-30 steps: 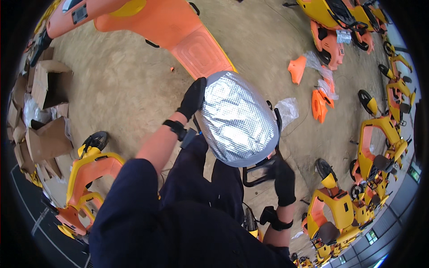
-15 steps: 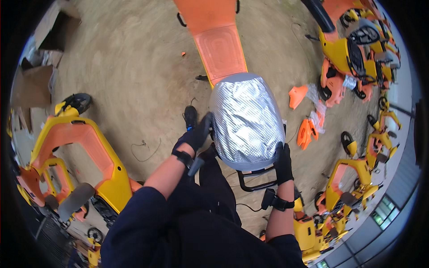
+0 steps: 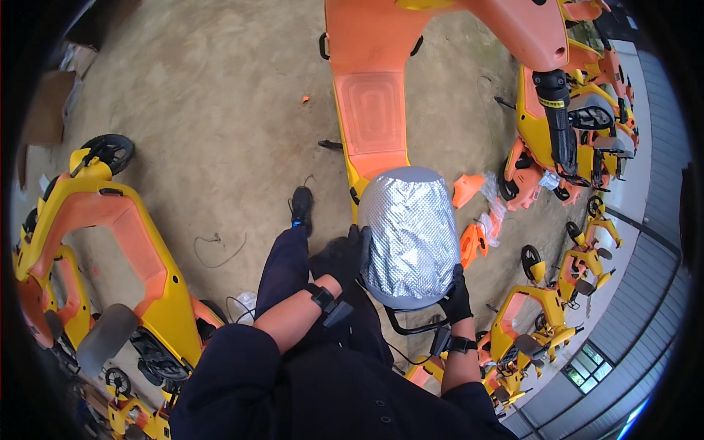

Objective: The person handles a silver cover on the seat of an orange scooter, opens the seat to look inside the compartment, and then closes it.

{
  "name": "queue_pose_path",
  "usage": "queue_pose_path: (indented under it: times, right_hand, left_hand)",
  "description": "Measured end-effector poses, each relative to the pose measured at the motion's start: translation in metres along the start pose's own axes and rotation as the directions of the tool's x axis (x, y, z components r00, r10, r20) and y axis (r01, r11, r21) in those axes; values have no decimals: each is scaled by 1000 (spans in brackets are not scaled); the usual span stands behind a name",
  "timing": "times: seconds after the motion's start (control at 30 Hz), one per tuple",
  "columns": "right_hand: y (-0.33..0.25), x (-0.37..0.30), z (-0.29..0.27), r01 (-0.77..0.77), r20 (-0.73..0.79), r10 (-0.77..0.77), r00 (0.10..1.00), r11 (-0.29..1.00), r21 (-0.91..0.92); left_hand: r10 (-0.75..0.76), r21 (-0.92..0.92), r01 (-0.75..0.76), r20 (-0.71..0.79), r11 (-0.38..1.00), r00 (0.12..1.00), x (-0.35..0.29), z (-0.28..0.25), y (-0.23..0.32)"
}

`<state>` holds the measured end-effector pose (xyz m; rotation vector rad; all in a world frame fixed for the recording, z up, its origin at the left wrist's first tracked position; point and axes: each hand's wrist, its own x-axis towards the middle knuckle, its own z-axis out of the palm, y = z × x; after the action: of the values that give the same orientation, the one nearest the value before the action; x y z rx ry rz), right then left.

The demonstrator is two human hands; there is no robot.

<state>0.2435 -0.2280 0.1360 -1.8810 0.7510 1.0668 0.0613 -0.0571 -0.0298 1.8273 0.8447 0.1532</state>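
An orange-and-yellow scooter (image 3: 372,110) is topped by a foil-covered seat (image 3: 408,235), touched along its left edge by the gloved left hand (image 3: 341,255) and at its right rear by the right hand (image 3: 457,297); whether either grips cannot be told.

Silver crosshatched seat cover (image 3: 408,238), orange footboard (image 3: 372,114) with nested outlines, navy sleeve (image 3: 229,367)

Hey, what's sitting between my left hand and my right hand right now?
The silver-covered scooter seat lies between your left hand and your right hand, as the head view shows.
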Motion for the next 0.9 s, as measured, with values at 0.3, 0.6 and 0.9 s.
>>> queue_pose_path:
  times: [0.3, 0.6, 0.9]
  right_hand:
    - [-91, -65, 31, 222, 358, -358, 862, 903, 369]
    - [-165, -54, 99, 446, 448, -608, 656, 791, 419]
    - [-100, 45, 77, 784, 164, -768, 619, 617, -66]
  left_hand:
    - [-40, -651, 195, 246, 734, 968, 46, -106, 75]
    - [-4, -889, 455, 456, -44, 890, 57, -99, 31]
    - [-15, -599, 9, -5, 801, 1000, 67, -90, 92]
